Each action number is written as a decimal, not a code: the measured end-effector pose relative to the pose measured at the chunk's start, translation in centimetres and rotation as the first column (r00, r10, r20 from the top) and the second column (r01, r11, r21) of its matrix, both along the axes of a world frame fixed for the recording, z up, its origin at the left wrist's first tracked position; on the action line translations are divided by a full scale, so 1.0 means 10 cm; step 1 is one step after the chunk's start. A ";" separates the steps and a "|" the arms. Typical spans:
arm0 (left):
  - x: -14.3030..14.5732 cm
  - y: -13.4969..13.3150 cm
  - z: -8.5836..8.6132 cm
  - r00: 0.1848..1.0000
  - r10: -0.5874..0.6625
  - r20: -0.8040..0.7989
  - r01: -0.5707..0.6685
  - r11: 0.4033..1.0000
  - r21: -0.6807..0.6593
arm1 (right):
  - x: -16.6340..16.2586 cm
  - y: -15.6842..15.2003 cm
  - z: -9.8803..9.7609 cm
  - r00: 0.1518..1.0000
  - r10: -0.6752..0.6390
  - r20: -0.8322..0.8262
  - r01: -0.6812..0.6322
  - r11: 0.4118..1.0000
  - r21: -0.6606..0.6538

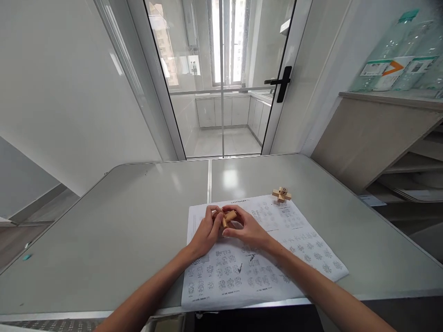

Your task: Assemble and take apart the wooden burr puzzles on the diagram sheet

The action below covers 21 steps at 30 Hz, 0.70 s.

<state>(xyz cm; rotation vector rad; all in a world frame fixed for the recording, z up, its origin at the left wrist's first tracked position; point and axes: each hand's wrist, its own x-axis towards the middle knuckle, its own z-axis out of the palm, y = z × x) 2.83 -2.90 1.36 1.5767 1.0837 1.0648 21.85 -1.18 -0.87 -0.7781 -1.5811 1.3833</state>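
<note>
1. The wood pieces point(230, 215) are up between the two hands, over the upper left part of the sheet point(242, 299). Their exact number, and how they fit together, cannot be told, since the fingers cover much of them.
2. The left hand point(206, 230) is bent around the wood, thumb and fingers closed on its left side. This grip probably serves to steady it.
3. The right hand point(252, 230) grasps from the other side, index finger curving over the top and thumb below. The rounded gap between them leaves one block end and a stick in sight, which likely lets the person see how the parts sit.
4. Both wrists rest low near the table point(104, 240), forearms coming in from the near edge; the low hold presumably keeps the small parts steady.
5. The sheet lies flat under the hands, its rows of small printed diagrams facing up, seemingly so they can be looked at beside the wood. Dark pen marks show near its middle.
6. The cross point(281, 194), made of wooden bars, stands at the sheet's far right corner, apart from both hands, perhaps to leave working room.
</note>
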 end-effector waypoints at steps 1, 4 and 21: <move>0.00 0.00 -0.01 1.000 0.005 0.000 -0.005 1.000 -0.007 | -0.01 -0.01 0.00 1.000 0.000 0.016 0.000 1.000 0.004; 0.01 -0.01 -0.02 1.000 0.031 -0.006 -0.031 0.999 -0.012 | 0.00 -0.02 0.00 0.998 -0.036 0.061 0.034 0.999 0.019; -0.09 0.18 -0.04 0.995 0.089 0.042 -0.096 0.974 0.207 | -0.02 0.03 0.03 0.982 -0.106 0.158 0.078 0.982 0.171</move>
